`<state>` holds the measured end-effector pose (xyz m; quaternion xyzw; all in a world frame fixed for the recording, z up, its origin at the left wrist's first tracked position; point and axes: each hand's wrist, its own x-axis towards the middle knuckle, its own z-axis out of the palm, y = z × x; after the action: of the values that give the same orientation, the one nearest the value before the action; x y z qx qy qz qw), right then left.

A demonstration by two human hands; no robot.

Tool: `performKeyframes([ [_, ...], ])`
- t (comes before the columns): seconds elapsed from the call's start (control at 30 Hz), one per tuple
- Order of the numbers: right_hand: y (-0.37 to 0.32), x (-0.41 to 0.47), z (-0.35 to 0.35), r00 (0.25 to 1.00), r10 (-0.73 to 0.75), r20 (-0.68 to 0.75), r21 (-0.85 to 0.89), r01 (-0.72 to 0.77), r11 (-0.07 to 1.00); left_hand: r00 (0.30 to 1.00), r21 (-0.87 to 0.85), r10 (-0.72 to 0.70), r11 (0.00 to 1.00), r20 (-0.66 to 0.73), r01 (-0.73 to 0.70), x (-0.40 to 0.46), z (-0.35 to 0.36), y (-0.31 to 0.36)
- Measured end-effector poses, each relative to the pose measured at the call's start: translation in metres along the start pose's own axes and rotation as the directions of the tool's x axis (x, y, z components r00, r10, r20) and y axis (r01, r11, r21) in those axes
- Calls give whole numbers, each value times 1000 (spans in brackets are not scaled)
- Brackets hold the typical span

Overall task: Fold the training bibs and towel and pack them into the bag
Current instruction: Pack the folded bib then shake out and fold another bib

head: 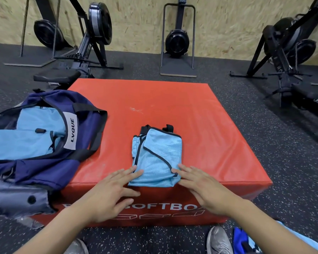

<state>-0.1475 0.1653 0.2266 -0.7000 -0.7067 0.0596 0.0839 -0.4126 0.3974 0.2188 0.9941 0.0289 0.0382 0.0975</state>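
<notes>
On the red box: a folded light-blue bib (pixel 157 156) with black trim lies near the front edge of the red soft box (pixel 200 125), its straps pointing away from the person.
Left hand: the left hand (pixel 108 195) lies flat with fingers straight and spread; the fingertips (pixel 134 172) touch the bib's near left corner, and the rest of the hand rests over the box edge.
Right hand: the right hand (pixel 202 187) is also flat with fingers straight and slightly apart, fingertips touching the bib's near right corner by the black trim.
Grip: neither hand curls round the cloth.
Bag: the navy bag (pixel 44 143) sits open at the box's left edge, partly overhanging it, well apart from the bib; light-blue cloth (pixel 26 140) lies inside.
Floor: grey shoes (pixel 218 241) and blue fabric (pixel 246 242) show at the bottom right.
</notes>
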Motion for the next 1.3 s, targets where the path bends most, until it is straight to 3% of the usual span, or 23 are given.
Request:
performKeyframes([
  [0.1,6,1,5,997,72,-17,188,-67,980,999,-114,-40,993,-16,38,2,0,-3],
  [0.23,4,2,-6,983,185,-16,497,-152,854,982,-340,-149,935,-117,101,6,-3,3],
  [0.37,-6,1,-29,937,349,0,762,-225,607,950,-579,-258,808,-177,111,16,-22,17],
  [0.47,-13,4,-39,891,451,-55,881,-168,441,925,-725,-321,684,-205,77,28,-33,24],
  [0.53,-13,8,-39,871,484,-87,914,-123,386,920,-759,-330,648,-211,59,37,-33,24],
  [0.7,-5,23,-31,816,571,-95,926,-138,352,915,-809,-361,583,-178,73,61,-30,19],
  [0.9,2,44,-22,753,654,-77,916,-206,345,854,-744,-474,646,-216,170,80,-16,9],
  [1.13,12,55,-8,725,681,-105,813,-331,478,806,-636,-551,706,-215,313,82,0,10],
  [1.3,5,58,-14,715,694,-86,856,-303,418,789,-562,-588,719,-178,409,78,-2,12],
])
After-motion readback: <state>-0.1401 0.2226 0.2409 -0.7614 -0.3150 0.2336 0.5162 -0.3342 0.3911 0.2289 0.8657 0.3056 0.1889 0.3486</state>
